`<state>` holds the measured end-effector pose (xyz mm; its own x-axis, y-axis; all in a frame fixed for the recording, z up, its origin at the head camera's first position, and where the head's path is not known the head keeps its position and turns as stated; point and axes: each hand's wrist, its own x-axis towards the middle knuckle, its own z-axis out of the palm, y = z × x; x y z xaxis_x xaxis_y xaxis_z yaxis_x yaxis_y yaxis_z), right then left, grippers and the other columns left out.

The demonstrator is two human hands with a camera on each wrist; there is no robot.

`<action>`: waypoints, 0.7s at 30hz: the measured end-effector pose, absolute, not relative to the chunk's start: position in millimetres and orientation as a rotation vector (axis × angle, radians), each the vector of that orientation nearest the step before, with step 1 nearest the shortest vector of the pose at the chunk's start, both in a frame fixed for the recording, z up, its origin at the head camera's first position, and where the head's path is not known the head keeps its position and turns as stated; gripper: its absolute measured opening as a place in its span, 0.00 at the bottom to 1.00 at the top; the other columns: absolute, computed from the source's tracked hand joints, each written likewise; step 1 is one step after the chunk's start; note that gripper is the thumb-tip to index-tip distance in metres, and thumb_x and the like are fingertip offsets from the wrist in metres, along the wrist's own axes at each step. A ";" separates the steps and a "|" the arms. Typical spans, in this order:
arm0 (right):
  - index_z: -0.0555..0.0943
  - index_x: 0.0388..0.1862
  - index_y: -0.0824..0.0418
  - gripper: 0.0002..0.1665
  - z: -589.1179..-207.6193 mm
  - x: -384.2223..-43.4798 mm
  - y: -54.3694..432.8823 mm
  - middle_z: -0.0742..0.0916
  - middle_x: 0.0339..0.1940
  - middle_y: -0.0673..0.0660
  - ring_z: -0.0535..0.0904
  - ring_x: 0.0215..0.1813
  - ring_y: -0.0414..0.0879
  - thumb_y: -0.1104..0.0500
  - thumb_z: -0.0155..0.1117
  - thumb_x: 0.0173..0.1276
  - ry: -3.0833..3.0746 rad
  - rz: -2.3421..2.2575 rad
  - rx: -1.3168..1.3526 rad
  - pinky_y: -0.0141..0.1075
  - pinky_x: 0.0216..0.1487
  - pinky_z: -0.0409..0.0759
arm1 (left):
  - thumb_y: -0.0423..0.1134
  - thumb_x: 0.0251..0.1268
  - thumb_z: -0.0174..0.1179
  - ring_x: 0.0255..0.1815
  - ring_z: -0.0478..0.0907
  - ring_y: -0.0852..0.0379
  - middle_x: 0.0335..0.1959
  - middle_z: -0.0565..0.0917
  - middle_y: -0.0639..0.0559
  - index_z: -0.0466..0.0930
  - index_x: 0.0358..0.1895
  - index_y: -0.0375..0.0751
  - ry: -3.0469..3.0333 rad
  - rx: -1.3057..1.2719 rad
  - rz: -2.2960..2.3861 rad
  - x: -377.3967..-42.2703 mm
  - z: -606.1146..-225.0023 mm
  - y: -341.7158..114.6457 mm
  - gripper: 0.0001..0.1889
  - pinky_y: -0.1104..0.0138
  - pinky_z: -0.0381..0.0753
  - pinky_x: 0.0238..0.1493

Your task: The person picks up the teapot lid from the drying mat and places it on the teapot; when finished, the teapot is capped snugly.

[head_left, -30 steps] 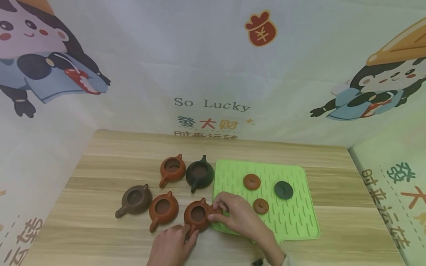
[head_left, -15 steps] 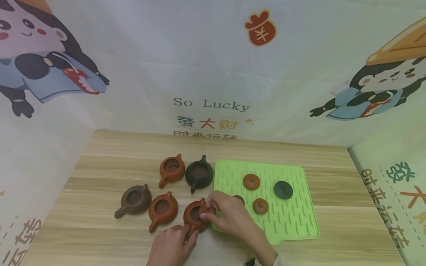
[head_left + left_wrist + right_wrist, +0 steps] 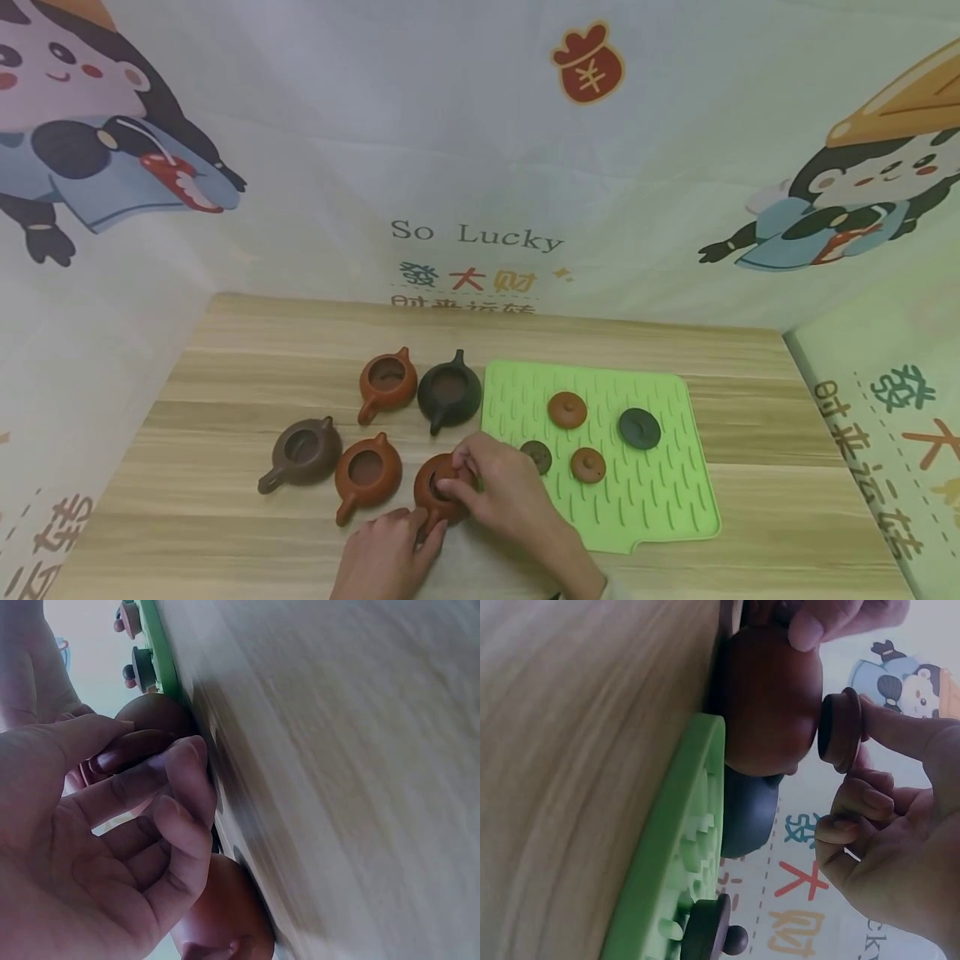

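My left hand [image 3: 386, 550] pinches the handle [image 3: 135, 750] of a reddish-brown clay teapot [image 3: 772, 697], its other fingers curled beside it. The pot stands uncovered on the wooden table at the mat's left edge. My right hand [image 3: 510, 492] holds a matching brown lid [image 3: 841, 731] by thumb and fingertips. In the right wrist view that lid hangs just off the pot's opening, with a narrow gap between them. From the head view, my right fingers hide most of the lid and part of the pot's mouth.
A green ridged mat [image 3: 667, 517] carries two orange-brown lids [image 3: 567, 409], a black lid [image 3: 640, 427] and a dark brown lid [image 3: 536, 457]. Several lidless teapots stand left: a grey-brown teapot [image 3: 322, 467], a black teapot [image 3: 426, 408] and orange teapots [image 3: 390, 492].
My right hand has carried the lid leftward from the mat's edge to over the teapot's mouth, uncovering the dark brown lid on the mat. My left hand stays on the handle.
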<state>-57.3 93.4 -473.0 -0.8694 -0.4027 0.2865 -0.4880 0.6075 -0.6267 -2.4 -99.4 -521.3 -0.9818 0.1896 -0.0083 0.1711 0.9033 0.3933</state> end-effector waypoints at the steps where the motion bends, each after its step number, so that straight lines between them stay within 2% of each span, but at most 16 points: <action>1: 0.82 0.41 0.54 0.17 -475.6 -57.7 93.1 0.81 0.27 0.44 0.70 0.29 0.29 0.49 0.82 0.70 -2.690 1.109 0.760 0.27 0.30 0.72 | 0.55 0.77 0.69 0.16 0.61 0.64 0.17 0.65 0.64 0.81 0.26 0.52 3.006 0.287 0.634 -2.3 -514.4 -98.4 0.19 0.66 0.61 0.21; 3: 0.81 0.41 0.55 0.17 -476.6 -58.1 91.4 0.81 0.26 0.44 0.70 0.28 0.29 0.51 0.82 0.70 -2.657 1.079 0.779 0.27 0.29 0.71 | 0.51 0.73 0.73 0.17 0.60 0.63 0.18 0.65 0.64 0.81 0.26 0.52 2.984 0.280 0.636 -2.8 -507.4 -97.2 0.17 0.65 0.61 0.22; 8: 0.80 0.43 0.55 0.18 -490.6 -58.4 88.7 0.82 0.25 0.44 0.73 0.28 0.31 0.49 0.81 0.72 -2.601 1.039 0.804 0.28 0.30 0.73 | 0.54 0.73 0.73 0.17 0.59 0.63 0.17 0.64 0.64 0.79 0.25 0.54 2.998 0.275 0.622 -4.7 -531.3 -100.4 0.19 0.65 0.59 0.22; 12: 0.80 0.41 0.56 0.18 -484.4 -52.9 83.4 0.81 0.24 0.44 0.72 0.27 0.30 0.54 0.84 0.68 -2.636 1.068 0.767 0.27 0.30 0.72 | 0.56 0.74 0.72 0.17 0.60 0.63 0.17 0.65 0.64 0.79 0.25 0.55 2.945 0.237 0.612 -6.2 -532.4 -99.9 0.19 0.66 0.58 0.22; 19: 0.78 0.44 0.47 0.20 -547.3 -65.0 85.8 0.76 0.27 0.35 0.68 0.28 0.24 0.44 0.82 0.70 -2.621 1.004 0.740 0.24 0.30 0.69 | 0.54 0.75 0.71 0.17 0.62 0.61 0.18 0.67 0.62 0.83 0.28 0.49 2.965 0.282 0.649 -4.7 -524.0 -100.4 0.18 0.64 0.61 0.22; 21: 0.77 0.45 0.46 0.20 -554.9 -66.9 86.6 0.76 0.27 0.34 0.68 0.28 0.24 0.42 0.81 0.70 -2.617 0.958 0.751 0.22 0.31 0.68 | 0.55 0.75 0.71 0.17 0.62 0.63 0.17 0.67 0.63 0.84 0.28 0.51 2.962 0.261 0.637 -5.3 -527.8 -100.6 0.18 0.65 0.61 0.22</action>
<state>-66.9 86.6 -554.9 -0.8342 -0.3802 0.3994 -0.5482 0.6501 -0.5262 -5.3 -100.6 -527.8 -0.9802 0.1881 -0.0622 0.1459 0.8978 0.4155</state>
